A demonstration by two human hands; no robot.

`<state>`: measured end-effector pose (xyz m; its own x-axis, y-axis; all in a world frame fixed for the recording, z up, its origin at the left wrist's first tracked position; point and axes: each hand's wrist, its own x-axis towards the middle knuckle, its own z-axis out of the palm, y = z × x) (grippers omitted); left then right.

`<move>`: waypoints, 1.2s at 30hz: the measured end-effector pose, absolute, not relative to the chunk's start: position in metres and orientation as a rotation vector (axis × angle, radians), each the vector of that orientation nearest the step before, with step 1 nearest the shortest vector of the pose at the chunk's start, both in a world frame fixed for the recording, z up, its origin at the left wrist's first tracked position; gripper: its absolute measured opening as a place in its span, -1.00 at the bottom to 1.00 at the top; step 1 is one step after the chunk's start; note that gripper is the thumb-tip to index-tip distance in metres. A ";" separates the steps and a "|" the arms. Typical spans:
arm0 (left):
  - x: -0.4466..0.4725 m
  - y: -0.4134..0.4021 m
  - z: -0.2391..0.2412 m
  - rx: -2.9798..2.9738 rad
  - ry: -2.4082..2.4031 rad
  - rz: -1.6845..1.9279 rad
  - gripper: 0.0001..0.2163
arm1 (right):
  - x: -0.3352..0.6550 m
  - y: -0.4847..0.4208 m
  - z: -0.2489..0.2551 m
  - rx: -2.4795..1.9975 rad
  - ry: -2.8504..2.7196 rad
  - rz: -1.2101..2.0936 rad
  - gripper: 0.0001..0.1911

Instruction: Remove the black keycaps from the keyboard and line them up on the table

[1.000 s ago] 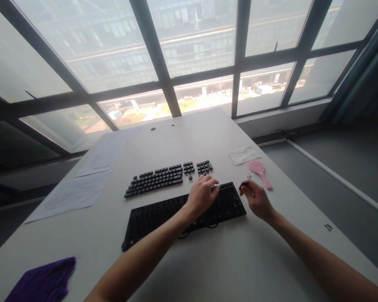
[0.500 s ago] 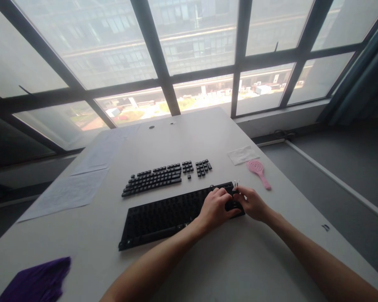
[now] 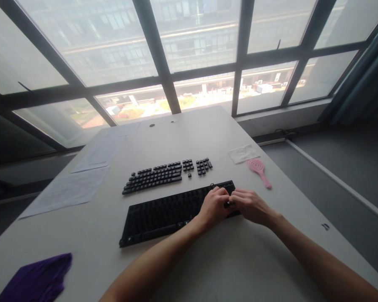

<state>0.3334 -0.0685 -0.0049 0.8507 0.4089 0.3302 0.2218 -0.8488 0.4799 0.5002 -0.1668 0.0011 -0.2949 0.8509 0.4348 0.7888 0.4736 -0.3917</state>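
Note:
A black keyboard base with its keycaps taken off lies on the white table. Both my hands rest over its right end. My left hand is curled with fingertips pressed onto the base. My right hand is closed around a small metal keycap puller whose tip just shows between the hands. Behind the base, the removed black keycaps lie laid out in rows in keyboard order.
A pink hairbrush and a white wipe lie to the right. Paper sheets cover the table's left side. A purple cloth sits at the near left corner. Large windows stand behind the table.
My right hand moved from beside the pink brush down to the keyboard's right end with the puller. My left hand slid back from the loose keycaps to meet it.

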 end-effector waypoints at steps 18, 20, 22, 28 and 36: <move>0.334 -0.070 0.001 2.500 0.465 0.618 -0.90 | 0.484 -0.161 -0.027 -1.473 -1.100 0.497 -0.75; 0.334 -0.070 0.001 2.473 0.453 0.647 -0.87 | 0.484 -0.161 -0.025 -1.503 -1.143 0.405 -0.76; 0.333 -0.070 0.001 2.454 0.438 0.675 -0.80 | 0.484 -0.162 -0.023 -1.527 -1.212 0.278 -0.78; 0.329 -0.072 0.003 2.408 0.478 0.748 -0.77 | 0.480 -0.164 -0.015 -1.605 -1.241 0.200 -0.84; 0.330 -0.074 0.002 2.604 0.409 0.754 -0.86 | 0.479 -0.162 -0.019 -1.654 -1.192 0.305 -0.79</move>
